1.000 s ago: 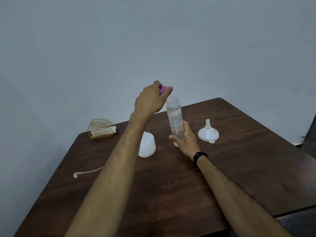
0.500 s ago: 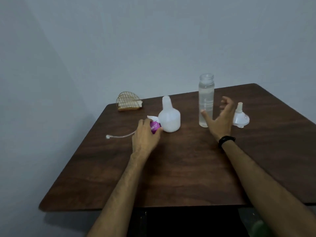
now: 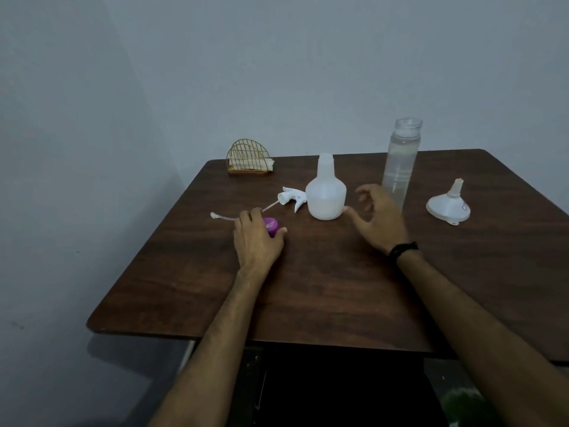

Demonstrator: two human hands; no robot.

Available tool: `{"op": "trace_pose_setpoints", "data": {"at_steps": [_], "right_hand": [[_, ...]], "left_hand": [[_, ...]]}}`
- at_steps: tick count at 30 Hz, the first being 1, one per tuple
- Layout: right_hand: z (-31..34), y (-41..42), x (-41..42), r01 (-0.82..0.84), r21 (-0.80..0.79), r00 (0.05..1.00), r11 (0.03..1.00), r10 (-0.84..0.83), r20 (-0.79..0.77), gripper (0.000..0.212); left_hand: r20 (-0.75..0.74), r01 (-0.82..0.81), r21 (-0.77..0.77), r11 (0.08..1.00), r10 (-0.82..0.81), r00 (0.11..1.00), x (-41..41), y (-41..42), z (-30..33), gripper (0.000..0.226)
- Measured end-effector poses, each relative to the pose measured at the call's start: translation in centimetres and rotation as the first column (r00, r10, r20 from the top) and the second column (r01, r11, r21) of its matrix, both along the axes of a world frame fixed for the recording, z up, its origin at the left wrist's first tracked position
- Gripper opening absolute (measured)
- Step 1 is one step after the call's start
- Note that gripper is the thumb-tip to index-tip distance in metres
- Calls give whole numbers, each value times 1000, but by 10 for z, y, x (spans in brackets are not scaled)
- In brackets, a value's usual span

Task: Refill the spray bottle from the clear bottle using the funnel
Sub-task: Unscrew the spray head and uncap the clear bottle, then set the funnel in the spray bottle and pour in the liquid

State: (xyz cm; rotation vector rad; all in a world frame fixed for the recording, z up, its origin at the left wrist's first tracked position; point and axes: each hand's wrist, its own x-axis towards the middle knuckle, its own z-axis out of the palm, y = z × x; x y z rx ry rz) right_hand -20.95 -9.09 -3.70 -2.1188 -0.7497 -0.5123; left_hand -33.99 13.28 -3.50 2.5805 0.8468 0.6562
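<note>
The left hand (image 3: 257, 241) rests on the dark wooden table (image 3: 323, 288) gripping a purple plastic cap (image 3: 271, 225), while the right hand (image 3: 380, 218) hovers loosely spread just beside the uncapped white plastic spray bottle (image 3: 325, 195).

A plain room in what looks like a home, dimly lit. A dark wooden surface (image 3: 323, 288) with rounded corners stands against a bare, pale grey wall (image 3: 277, 72), close to a corner. At its far edge sits a gold wire napkin holder (image 3: 248, 160) with folded napkins, the sort kept on a dining table. No lab, shop or office fittings show; household odds lie about.
</note>
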Motion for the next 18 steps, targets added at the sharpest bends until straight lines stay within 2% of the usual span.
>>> {"op": "trace_pose_setpoints", "data": {"at_steps": [3,5,8,11,14,16,18], "right_hand": [[-2,16,1,-59,-36,994,998,55,-96,58],[-1,19,-1,-35,1,999,999,35,-40,52],[1,13,-4,122,200,986,972,-142,91,41],[5,0,3,331,367,929,869,-368,34,53],[8,-17,17,422,392,887,817,-462,7,69],[9,-27,28,420,360,893,833,-449,-1,79],[9,-33,36,380,311,923,871,-381,-61,88]], "left_hand": [[159,61,38,997,-67,985,4,-9,2,70],[247,133,31,991,-137,959,12,-17,8,68],[336,263,-100,960,-216,917,32,-30,20,74],[365,340,-248,907,-238,900,58,-43,29,92],[362,366,-319,874,-245,900,81,-58,34,99],[372,384,-307,871,-262,891,93,-66,35,92],[391,406,-253,878,-291,873,102,-72,35,72]]}}
